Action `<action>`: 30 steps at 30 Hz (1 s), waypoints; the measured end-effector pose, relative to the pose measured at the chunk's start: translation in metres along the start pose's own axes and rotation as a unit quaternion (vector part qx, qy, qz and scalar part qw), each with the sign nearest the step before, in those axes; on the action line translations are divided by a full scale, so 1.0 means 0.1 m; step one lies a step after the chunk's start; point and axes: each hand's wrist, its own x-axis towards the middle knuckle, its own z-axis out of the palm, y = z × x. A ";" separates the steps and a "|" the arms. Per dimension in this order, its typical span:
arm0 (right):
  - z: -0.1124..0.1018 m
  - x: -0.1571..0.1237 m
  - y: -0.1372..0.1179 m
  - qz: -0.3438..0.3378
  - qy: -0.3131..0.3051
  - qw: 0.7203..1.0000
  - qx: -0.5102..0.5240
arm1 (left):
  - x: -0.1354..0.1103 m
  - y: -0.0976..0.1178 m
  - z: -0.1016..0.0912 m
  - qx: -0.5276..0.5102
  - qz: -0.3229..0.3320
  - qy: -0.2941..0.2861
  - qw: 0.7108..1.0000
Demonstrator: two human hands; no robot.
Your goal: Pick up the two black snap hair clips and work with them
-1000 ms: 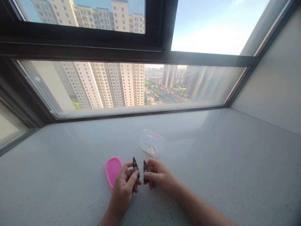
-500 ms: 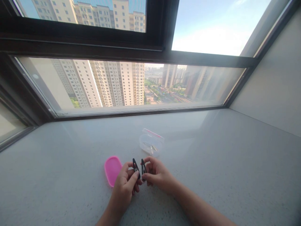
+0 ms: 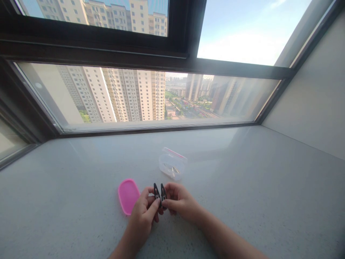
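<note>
My left hand (image 3: 145, 209) pinches a black snap hair clip (image 3: 156, 191) between thumb and fingers, its narrow end pointing up. A second black snap hair clip (image 3: 163, 191) is gripped by my right hand (image 3: 180, 199), also upright. The two clips stand side by side, very close together; whether their lower ends touch is hidden by my thumbs. Just left of my left hand lies a pink oval tray or lid (image 3: 128, 197). Beyond my hands sits a clear plastic box (image 3: 165, 160) with its lid raised and a few small, shiny metallic pieces inside, too small to name.
Everything rests on a pale speckled sill (image 3: 248, 194). A dark window frame (image 3: 151, 130) borders its far edge, with tall buildings outside. On the right a white wall (image 3: 309, 108) rises from the sill.
The two hair clips have come closer together, the left one shifting slightly right and the right one slightly left. Both hands keep their hold. The box and pink piece stay in place.
</note>
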 end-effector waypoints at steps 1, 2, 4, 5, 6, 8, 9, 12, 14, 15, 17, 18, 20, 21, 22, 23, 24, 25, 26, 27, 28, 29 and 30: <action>0.00 0.00 0.00 0.000 0.001 1.000 -0.001 | 0.00 0.00 0.00 0.001 0.001 -0.001 1.000; 0.00 0.00 0.01 -0.001 0.002 1.000 -0.002 | 0.00 0.00 0.00 0.002 0.001 -0.001 1.000; -0.01 0.00 0.01 0.000 0.002 1.000 -0.005 | -0.01 0.02 0.01 0.003 0.000 0.002 1.000; -0.01 0.00 0.01 0.001 0.003 1.000 -0.005 | -0.01 0.03 0.01 0.001 0.000 0.007 1.000; -0.01 0.00 0.01 0.001 0.004 1.000 -0.003 | -0.01 0.04 0.02 -0.002 -0.001 0.012 1.000; -0.01 0.01 0.00 0.001 0.012 1.000 0.011 | -0.01 0.05 0.02 -0.012 -0.001 0.027 1.000; -0.01 0.01 0.00 0.000 0.019 1.000 0.022 | -0.01 0.06 0.03 -0.017 0.001 0.034 0.999; -0.02 0.02 0.00 -0.002 0.037 0.998 0.060 | -0.01 0.07 0.04 -0.033 0.006 0.052 0.998; -0.03 0.03 0.00 -0.001 0.039 0.997 0.072 | -0.01 0.07 0.04 -0.042 0.004 0.066 0.997; -0.04 0.03 0.00 0.000 0.037 0.997 0.073 | -0.01 0.07 0.04 -0.047 0.003 0.074 0.996; -0.04 0.04 0.01 0.001 0.035 0.997 0.071 | -0.01 0.06 0.03 -0.051 0.002 0.088 0.995; -0.04 0.04 0.01 0.000 0.037 0.997 0.070 | -0.01 0.05 0.03 -0.052 0.003 0.093 0.994; -0.05 0.04 0.03 0.000 0.044 0.997 0.068 | -0.01 0.05 0.02 -0.054 0.008 0.101 0.993; -0.05 0.04 0.04 0.001 0.049 0.997 0.067 | 0.00 0.05 0.02 -0.055 0.009 0.103 0.993; -0.06 0.04 0.04 0.002 0.055 0.996 0.067 | 0.00 0.05 0.02 -0.057 0.010 0.104 0.993; -0.06 0.04 0.05 0.005 0.061 0.996 0.069 | 0.00 0.05 0.02 -0.059 0.011 0.104 0.993; -0.06 0.03 0.06 0.006 0.068 0.995 0.075 | 0.00 0.06 0.02 -0.061 0.013 0.107 0.992; -0.07 0.03 0.06 0.006 0.074 0.994 0.082 | 0.00 0.06 0.01 -0.062 0.017 0.113 0.992; -0.07 0.03 0.06 0.005 0.078 0.993 0.091 | 0.00 0.07 0.01 -0.064 0.024 0.121 0.990; -0.07 0.03 0.06 0.003 0.078 0.992 0.097 | 0.00 0.08 0.01 -0.064 0.033 0.130 0.989; -0.07 0.03 0.06 0.002 0.076 0.992 0.101 | 0.00 0.09 0.01 -0.063 0.041 0.139 0.987; -0.07 0.03 0.06 0.000 0.072 0.992 0.102 | 0.00 0.10 0.00 -0.061 0.048 0.144 0.987; -0.07 0.03 0.06 -0.002 0.069 0.992 0.102 | 0.00 0.11 0.00 -0.056 0.051 0.146 0.986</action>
